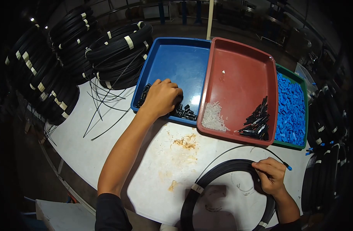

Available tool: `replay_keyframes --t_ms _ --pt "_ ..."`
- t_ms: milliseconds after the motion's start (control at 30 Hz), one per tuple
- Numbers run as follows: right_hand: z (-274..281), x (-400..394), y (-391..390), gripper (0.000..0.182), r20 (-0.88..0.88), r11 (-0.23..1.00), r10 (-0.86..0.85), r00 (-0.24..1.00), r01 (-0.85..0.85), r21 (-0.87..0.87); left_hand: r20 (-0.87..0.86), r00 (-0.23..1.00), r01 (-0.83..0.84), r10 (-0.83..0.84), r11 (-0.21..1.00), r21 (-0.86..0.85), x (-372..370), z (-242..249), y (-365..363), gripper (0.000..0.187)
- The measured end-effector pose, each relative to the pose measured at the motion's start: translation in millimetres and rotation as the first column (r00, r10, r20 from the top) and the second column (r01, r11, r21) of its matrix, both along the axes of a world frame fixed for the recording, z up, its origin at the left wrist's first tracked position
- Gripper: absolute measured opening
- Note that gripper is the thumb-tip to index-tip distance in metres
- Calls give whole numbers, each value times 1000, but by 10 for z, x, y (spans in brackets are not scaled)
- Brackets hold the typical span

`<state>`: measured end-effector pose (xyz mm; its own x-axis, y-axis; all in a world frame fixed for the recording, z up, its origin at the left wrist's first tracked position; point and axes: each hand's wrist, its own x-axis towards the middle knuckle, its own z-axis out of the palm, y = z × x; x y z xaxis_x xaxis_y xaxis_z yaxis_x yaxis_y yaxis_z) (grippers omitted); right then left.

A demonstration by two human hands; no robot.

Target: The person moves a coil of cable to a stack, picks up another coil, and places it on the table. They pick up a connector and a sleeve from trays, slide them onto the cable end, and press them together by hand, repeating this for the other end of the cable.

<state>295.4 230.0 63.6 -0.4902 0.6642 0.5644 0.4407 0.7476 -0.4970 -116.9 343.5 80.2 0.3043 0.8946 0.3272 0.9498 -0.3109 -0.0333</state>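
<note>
My left hand (163,96) reaches into the blue tray (180,57), its fingers curled down among small black plastic parts (185,112) at the near edge. Whatever lies between those fingertips is hidden. On the white table, a coil of black cable (222,168) is bound with pale tape (197,188). My right hand (271,175) is closed around the coil's upper right side, thumb and fingers pinched together. One loose cable end arcs above the coil and past this hand, tipped with a blue connector (287,166).
A red tray (238,69) holds clear pieces (214,117) and black pointed parts (257,121). Beside it, a green tray (305,111) contains many blue connectors (290,111). Stacked black cable coils (118,57) stand at left, with loose ends on the table (153,192). More coils (321,181) sit at right.
</note>
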Motion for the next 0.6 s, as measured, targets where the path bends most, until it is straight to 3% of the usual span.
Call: replay_keyframes --t_ms 133,233,267,333,400,467,533,600 --pt "-10 8 9 32 -1 1000 9 1000 -9 16 93 995 16 -27 994 112 -36 -17 -42 12" --pt "3 5 0 31 7 1000 -3 1000 3 23 518 856 -20 -9 999 50 -55 33 -93 14" --pt "1 3 -3 31 -1 1000 -7 1000 7 20 514 858 -20 -10 998 54 -52 35 -114 14" --pt "-7 -14 -12 30 -17 1000 -13 1000 14 24 794 608 -27 -4 999 26 -16 63 -178 20" --pt "-8 -32 -11 28 -69 999 -12 998 15 48 835 550 16 -6 1000 -3 42 116 -252 26" --pt "5 -6 -6 25 -59 996 13 998 -8 89 940 301 160 -161 980 116 133 96 -301 26" --pt "17 -16 -45 21 -78 999 2 997 0 35 990 112 202 -88 977 64 359 212 -477 22" --pt "37 -11 -75 11 -97 999 -30 995 29 -14 990 -95 300 -105 945 129 582 156 -546 21"
